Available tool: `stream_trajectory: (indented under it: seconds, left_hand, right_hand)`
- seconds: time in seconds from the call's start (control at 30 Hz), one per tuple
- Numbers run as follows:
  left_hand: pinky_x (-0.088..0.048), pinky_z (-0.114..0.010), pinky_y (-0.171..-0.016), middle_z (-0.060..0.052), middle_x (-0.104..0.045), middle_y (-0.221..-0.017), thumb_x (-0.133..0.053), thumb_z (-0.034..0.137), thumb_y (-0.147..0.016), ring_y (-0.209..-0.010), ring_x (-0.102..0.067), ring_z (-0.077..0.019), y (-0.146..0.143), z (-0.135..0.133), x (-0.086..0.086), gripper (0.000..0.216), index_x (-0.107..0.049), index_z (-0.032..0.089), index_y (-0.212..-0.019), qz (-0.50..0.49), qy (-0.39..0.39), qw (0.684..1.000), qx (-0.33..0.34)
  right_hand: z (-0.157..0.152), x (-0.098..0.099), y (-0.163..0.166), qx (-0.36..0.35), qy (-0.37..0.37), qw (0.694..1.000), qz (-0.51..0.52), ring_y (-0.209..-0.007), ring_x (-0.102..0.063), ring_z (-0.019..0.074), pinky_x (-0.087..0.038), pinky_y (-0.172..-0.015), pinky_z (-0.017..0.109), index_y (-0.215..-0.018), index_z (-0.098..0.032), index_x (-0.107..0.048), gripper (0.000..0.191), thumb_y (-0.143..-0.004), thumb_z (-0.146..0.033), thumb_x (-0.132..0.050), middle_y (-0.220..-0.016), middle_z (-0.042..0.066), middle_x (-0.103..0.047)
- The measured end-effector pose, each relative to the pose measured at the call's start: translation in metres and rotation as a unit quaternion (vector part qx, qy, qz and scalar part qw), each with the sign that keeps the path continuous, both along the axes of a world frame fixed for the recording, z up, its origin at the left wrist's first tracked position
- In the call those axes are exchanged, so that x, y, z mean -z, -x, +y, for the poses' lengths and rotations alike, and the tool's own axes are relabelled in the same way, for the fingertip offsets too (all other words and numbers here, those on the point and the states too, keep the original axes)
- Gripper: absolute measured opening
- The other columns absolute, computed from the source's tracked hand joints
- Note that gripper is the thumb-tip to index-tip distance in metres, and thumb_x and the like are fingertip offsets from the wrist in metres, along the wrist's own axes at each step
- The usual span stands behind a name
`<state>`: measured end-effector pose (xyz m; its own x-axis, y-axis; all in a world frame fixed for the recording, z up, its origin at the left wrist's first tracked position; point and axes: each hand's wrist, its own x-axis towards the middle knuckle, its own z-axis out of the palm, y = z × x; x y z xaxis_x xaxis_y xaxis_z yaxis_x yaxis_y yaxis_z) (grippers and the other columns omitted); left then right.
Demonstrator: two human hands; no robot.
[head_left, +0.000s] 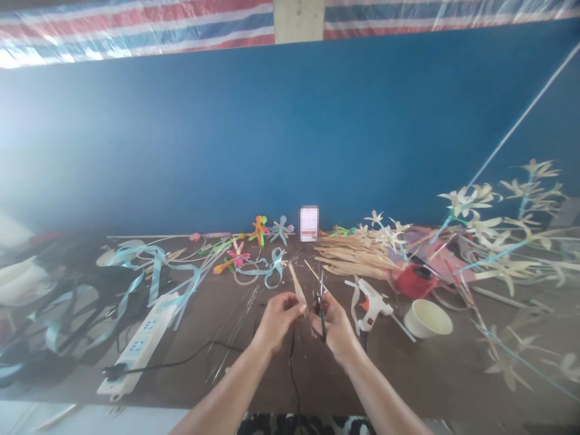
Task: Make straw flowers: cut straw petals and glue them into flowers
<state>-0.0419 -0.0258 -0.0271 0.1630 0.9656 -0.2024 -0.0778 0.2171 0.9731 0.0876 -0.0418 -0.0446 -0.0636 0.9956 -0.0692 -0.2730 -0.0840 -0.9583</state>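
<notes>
My left hand (280,317) pinches a thin pale straw strip (296,285) that sticks up and back from my fingers. My right hand (336,323) is closed around a small pair of black-handled scissors (321,305), blades pointing up beside the strip. Both hands meet over the brown table (272,374) near its front middle. Fine straw slivers lie scattered on the table below and to the left of my hands.
A white glue gun (371,304) lies right of my hands, then a cream bowl (427,318) and a red tape roll (415,281). A pile of straw strips (357,257) sits behind. Straw flower branches (502,241) fill the right. A white power strip (138,344) and light-blue ribbons (172,275) lie left.
</notes>
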Motion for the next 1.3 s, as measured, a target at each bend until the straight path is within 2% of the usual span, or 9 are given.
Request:
stream_trajectory:
  seconds: [0.17,0.43,0.6,0.7,0.8,0.87,0.97,1.1,1.3]
  left_hand:
    - [-0.038,-0.019,-0.048,-0.002,-0.057,-0.064,-0.059,0.026,-0.064,-0.056,-0.050,-0.0112,0.001,-0.002,0.001,0.017,-0.060,0.014,-0.075,-0.004,0.006,0.999,0.035]
    - [-0.040,-0.021,-0.049,0.001,-0.052,-0.061,-0.060,0.026,-0.060,-0.053,-0.048,-0.0090,0.016,0.004,0.001,0.017,-0.058,0.014,-0.071,-0.030,0.057,0.998,0.025]
    - [-0.036,-0.020,-0.045,0.002,-0.051,-0.053,-0.057,0.033,-0.063,-0.044,-0.045,-0.0081,0.026,0.012,0.010,0.019,-0.057,0.014,-0.065,0.073,0.022,0.997,0.014]
    - [-0.034,-0.020,-0.045,0.001,-0.053,-0.049,-0.057,0.033,-0.061,-0.043,-0.046,-0.0093,0.040,0.019,0.018,0.019,-0.059,0.014,-0.061,0.177,-0.056,0.982,-0.039]
    - [-0.034,-0.020,-0.045,0.001,-0.055,-0.048,-0.059,0.034,-0.058,-0.045,-0.048,-0.0110,0.067,0.027,0.022,0.019,-0.059,0.015,-0.057,0.213,-0.053,0.970,-0.109]
    - [-0.035,-0.020,-0.044,0.000,-0.055,-0.048,-0.061,0.033,-0.055,-0.044,-0.048,-0.0107,0.091,0.031,0.023,0.019,-0.059,0.014,-0.057,0.201,-0.029,0.966,-0.157]
    - [-0.037,-0.019,-0.045,0.000,-0.057,-0.054,-0.065,0.030,-0.053,-0.046,-0.049,-0.0090,0.125,0.032,0.019,0.024,-0.060,0.013,-0.069,0.100,0.020,0.967,-0.234]
    - [-0.040,-0.018,-0.047,0.000,-0.057,-0.061,-0.068,0.027,-0.053,-0.050,-0.050,-0.0070,0.139,0.021,0.008,0.032,-0.058,0.014,-0.081,-0.016,0.020,0.964,-0.266]
    - [-0.040,-0.018,-0.045,-0.002,-0.059,-0.065,-0.064,0.034,-0.059,-0.053,-0.052,-0.0092,0.095,0.002,-0.006,0.030,-0.060,0.013,-0.080,0.010,-0.015,0.982,-0.188]
  right_hand:
    - [0.000,0.004,-0.002,-0.006,-0.002,1.000,0.003,-0.041,-0.032,0.0029,-0.027,-0.038,0.016,-0.070,-0.019,-0.039,0.025,-0.062,-0.017,-0.062,-0.057,-0.009,-0.041]
    - [0.001,-0.013,-0.013,-0.011,0.028,1.000,-0.008,-0.037,-0.035,0.0046,-0.029,-0.035,0.017,-0.070,-0.019,-0.040,0.025,-0.063,-0.026,-0.063,-0.050,-0.009,-0.039]
    - [0.003,-0.013,-0.018,-0.027,0.020,0.998,0.046,-0.039,-0.033,0.0043,-0.029,-0.036,0.018,-0.073,-0.018,-0.042,0.023,-0.064,-0.028,-0.062,-0.055,-0.007,-0.041]
    - [0.001,-0.031,-0.024,-0.056,0.021,0.993,0.104,-0.039,-0.029,0.0037,-0.029,-0.038,0.019,-0.077,-0.019,-0.044,0.021,-0.066,-0.028,-0.060,-0.057,-0.006,-0.040]
    - [-0.003,-0.063,-0.036,-0.041,-0.014,0.992,0.116,-0.039,-0.025,0.0035,-0.028,-0.039,0.021,-0.080,-0.019,-0.046,0.021,-0.066,-0.028,-0.059,-0.059,-0.005,-0.039]
    - [-0.005,-0.085,-0.045,-0.020,-0.054,0.992,0.116,-0.039,-0.024,0.0040,-0.027,-0.039,0.021,-0.081,-0.020,-0.047,0.019,-0.067,-0.029,-0.057,-0.058,-0.005,-0.036]
    - [-0.001,-0.103,-0.048,0.021,-0.101,0.989,0.109,-0.040,-0.027,0.0048,-0.029,-0.040,0.022,-0.081,-0.021,-0.048,0.018,-0.067,-0.027,-0.057,-0.058,-0.005,-0.036]
    - [0.022,-0.085,-0.020,0.071,-0.124,0.986,0.084,-0.042,-0.035,0.0044,-0.032,-0.041,0.020,-0.080,-0.021,-0.045,0.021,-0.066,-0.025,-0.060,-0.066,-0.003,-0.046]
    - [0.057,-0.015,0.042,-0.002,-0.043,0.996,-0.075,-0.045,-0.045,0.0081,-0.034,-0.037,0.019,-0.073,-0.017,-0.046,0.033,-0.053,-0.033,-0.068,-0.065,0.000,-0.054]
